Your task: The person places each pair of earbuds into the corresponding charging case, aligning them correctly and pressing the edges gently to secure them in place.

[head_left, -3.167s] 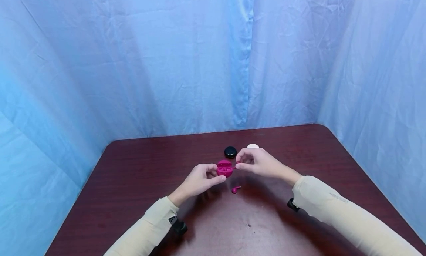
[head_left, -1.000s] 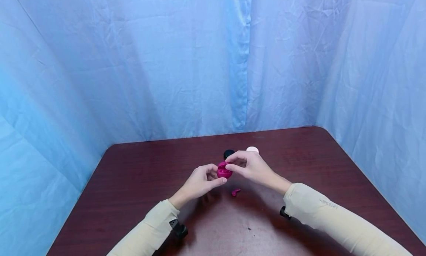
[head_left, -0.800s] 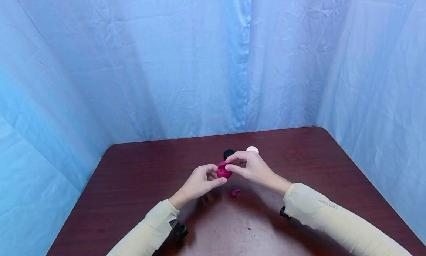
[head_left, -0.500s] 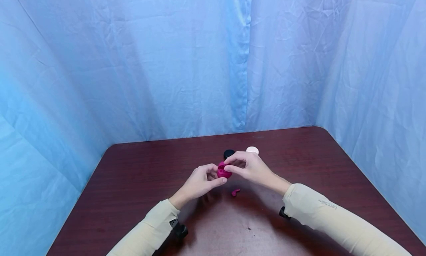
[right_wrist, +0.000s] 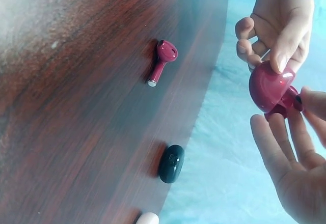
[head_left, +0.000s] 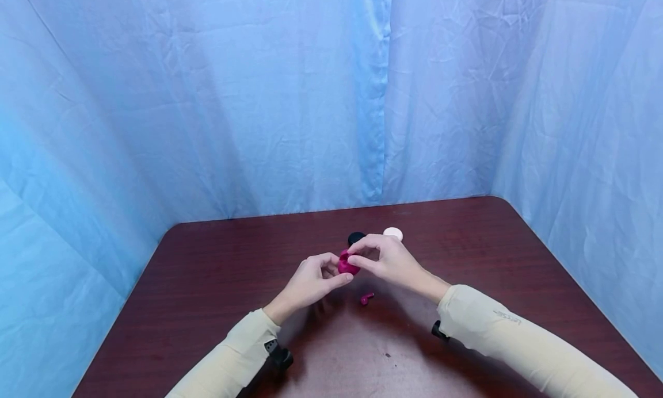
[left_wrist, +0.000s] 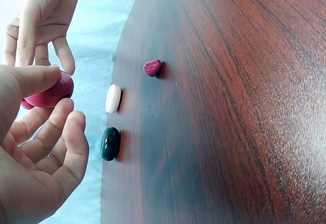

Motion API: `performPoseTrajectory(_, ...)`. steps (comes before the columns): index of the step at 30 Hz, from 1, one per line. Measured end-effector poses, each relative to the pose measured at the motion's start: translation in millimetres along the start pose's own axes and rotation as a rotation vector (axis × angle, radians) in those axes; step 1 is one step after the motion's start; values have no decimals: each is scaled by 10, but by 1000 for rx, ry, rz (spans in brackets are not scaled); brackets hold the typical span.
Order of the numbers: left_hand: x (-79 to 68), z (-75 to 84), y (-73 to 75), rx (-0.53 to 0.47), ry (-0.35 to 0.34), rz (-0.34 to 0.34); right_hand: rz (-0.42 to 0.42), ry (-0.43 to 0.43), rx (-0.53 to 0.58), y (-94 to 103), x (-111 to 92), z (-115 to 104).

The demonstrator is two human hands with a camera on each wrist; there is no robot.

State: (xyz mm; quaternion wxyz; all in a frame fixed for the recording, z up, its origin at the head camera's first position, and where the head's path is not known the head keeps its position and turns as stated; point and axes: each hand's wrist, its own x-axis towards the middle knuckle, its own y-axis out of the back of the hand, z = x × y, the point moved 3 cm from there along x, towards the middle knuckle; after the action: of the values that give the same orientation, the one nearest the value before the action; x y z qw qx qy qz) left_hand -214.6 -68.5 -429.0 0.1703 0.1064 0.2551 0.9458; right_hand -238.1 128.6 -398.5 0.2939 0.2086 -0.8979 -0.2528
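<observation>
Above the table, my left hand (head_left: 311,282) grips a magenta earbud charging case (head_left: 346,267), its thumb on the near side. The case's lid is raised, as the right wrist view also shows. My right hand (head_left: 388,259) pinches a magenta earbud (right_wrist: 291,98) with thumb and fingers at the mouth of the case. How deep that earbud sits cannot be made out, since fingers cover part of it. A second magenta earbud (head_left: 366,298) lies on the tabletop, nearer to me than the case.
Behind the right hand, a black rounded case (head_left: 355,238) and a white one (head_left: 393,233) stand on the dark red wooden table (head_left: 233,271). Light blue curtains (head_left: 290,99) surround the table's back and sides.
Over the last few seconds my right hand has carried the earbud leftward from beside the case to its opening. The case has turned slightly. The loose earbud has stayed put.
</observation>
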Motion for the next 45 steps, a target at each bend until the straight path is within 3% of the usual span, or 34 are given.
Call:
performPoseTrajectory(10,0,15,33,-4,10,-4,-61,-147,5,23,24,36)
performPoseTrajectory(17,1,60,52,-3,23,1,-112,-344,239,15,20,138)
performPoseTrajectory(25,0,87,64,-5,25,10,-126,-483,362,22,6,198)
performPoseTrajectory(32,11,74,43,-21,15,1,-109,-497,405,12,-1,227)
performPoseTrajectory(45,17,62,27,-40,23,-8,-111,-440,361,28,-3,193)
